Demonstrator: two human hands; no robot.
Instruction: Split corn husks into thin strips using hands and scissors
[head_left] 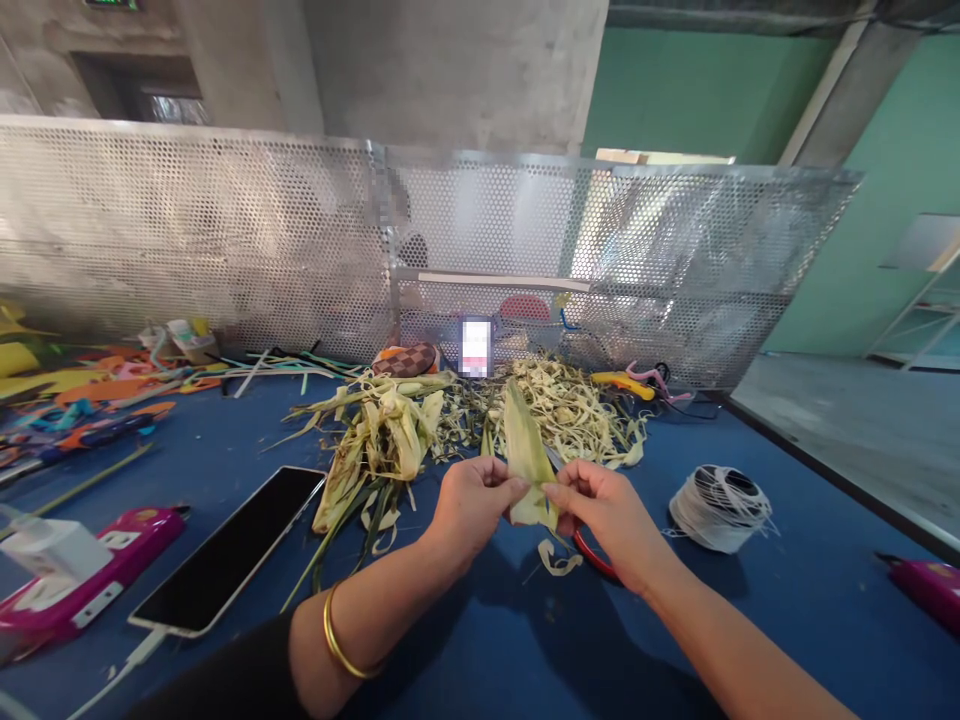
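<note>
A pale green corn husk (526,440) stands upright between my hands, its pointed tip facing away from me. My left hand (474,502) pinches its lower left edge between thumb and fingers. On the lower right edge, my right hand (600,512) has its thumb and fingers closed. Red-handled scissors (594,556) lie by my right hand, partly hidden under it. A curled husk strip (559,560) rests on the table just below the held husk. Beyond my hands are a heap of husk shreds (592,410) and a bunch of whole husks (386,435).
On the left lie a phone (232,550) with a cable and a magenta power strip (112,570). A spool of white string (720,508) stands at right. A perforated metal screen (480,220) borders the blue table's far side. Coloured scraps (90,390) fill the far left.
</note>
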